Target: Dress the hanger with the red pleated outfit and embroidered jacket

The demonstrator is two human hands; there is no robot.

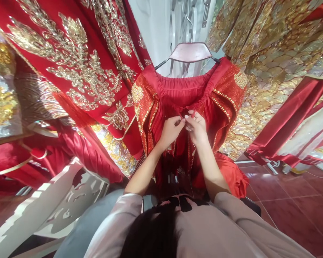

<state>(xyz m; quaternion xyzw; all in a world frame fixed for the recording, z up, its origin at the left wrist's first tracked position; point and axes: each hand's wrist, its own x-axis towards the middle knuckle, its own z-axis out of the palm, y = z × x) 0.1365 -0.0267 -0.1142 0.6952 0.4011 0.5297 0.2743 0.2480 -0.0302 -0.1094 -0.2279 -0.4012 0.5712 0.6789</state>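
Note:
A red costume top [177, 91] with a gathered neckline and glittering, gold-edged shoulder flaps hangs in front of me on a hanger [190, 52]. At the front of its neckline my left hand [173, 129] pinches a thin red tie string [179, 115]. Close beside it, my right hand [196, 127] has its fingers closed on a second string end [193, 114] of the same neckline. The fingertips of both hands nearly meet just below the collar. Exactly how the strings lie between the fingers is hidden.
Red cloth with gold sequin embroidery [91, 71] hangs at the left. Gold scale-patterned fabric [269, 68] hangs at the right, near red and white garments [290, 118]. A white carved panel [61, 200] stands low left. Orange-red cloth [233, 175] bunches above the tiled floor [298, 204].

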